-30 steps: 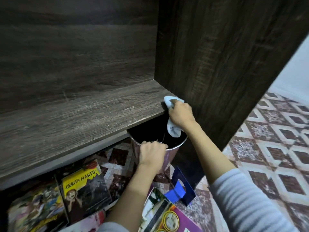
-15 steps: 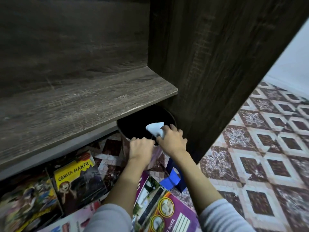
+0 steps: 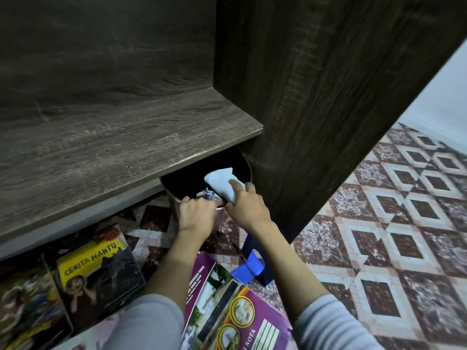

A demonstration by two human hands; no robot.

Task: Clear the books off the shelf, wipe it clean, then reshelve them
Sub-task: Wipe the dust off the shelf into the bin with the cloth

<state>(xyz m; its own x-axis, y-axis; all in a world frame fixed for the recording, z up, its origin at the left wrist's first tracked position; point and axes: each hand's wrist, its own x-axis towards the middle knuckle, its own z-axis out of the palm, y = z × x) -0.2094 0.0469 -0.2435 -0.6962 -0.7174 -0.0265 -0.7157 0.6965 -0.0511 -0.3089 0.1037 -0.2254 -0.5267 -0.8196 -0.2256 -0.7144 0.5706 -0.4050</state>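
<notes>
The dark wooden shelf board [image 3: 121, 147] is bare, with faint dusty streaks. Under its right end stands a round bin [image 3: 246, 164] with a dark inside. My left hand [image 3: 195, 214] grips the bin's near rim. My right hand [image 3: 246, 209] holds a pale blue cloth [image 3: 222, 181] over the bin's opening. Books lie on the floor below: a yellow and black one titled "Cerita Hantu" [image 3: 98, 271], a purple one [image 3: 235, 314] and a colourful one [image 3: 22, 301].
The shelf unit's tall side panel [image 3: 328, 84] rises right of the bin. A blue bookend [image 3: 252, 266] stands on the patterned tile floor [image 3: 394, 236] between my forearms. A pale wall [image 3: 447, 92] is at the far right.
My right hand brought the cloth down from the shelf's front corner to above the bin. The left hand stayed on the bin's rim. The view shifted slightly.
</notes>
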